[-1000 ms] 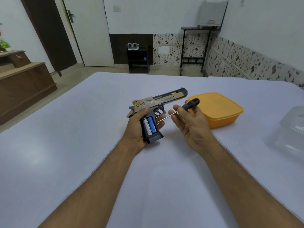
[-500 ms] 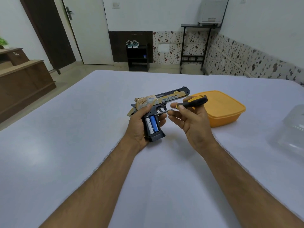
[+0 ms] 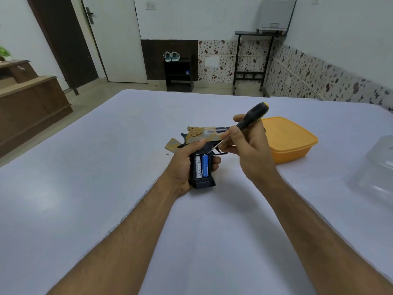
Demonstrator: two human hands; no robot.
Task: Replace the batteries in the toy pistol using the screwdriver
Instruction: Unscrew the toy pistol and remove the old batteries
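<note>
The left hand (image 3: 184, 165) is closed around the grip of the toy pistol (image 3: 202, 143), with the thumb laid across the frame above the grip and the fingertips seen at the right side of it; the pistol is held above the white table (image 3: 85, 167), the butt pointed toward the camera and the barrel pointed away to the right, partly hidden behind the other hand; the battery compartment in the grip is open, and two batteries are seen inside it side by side, a white battery (image 3: 198, 166) at the left and a blue battery (image 3: 204, 165) at the right; the right hand (image 3: 249, 150) is closed on the screwdriver (image 3: 240, 126), the black handle with a yellow end is raised up and to the right, and the thin metal shaft is slanted down and to the left; the tip is placed at the upper end of the blue battery, though it cannot be told if it really touches; a very small dark object (image 3: 167, 154), perhaps a screw, is seen on the table just left of the pistol; an orange container (image 3: 293, 143) with its lid on is placed on the table behind the right hand; a clear plastic container (image 3: 374, 167) is seen at the right edge, well apart from the hands.
</note>
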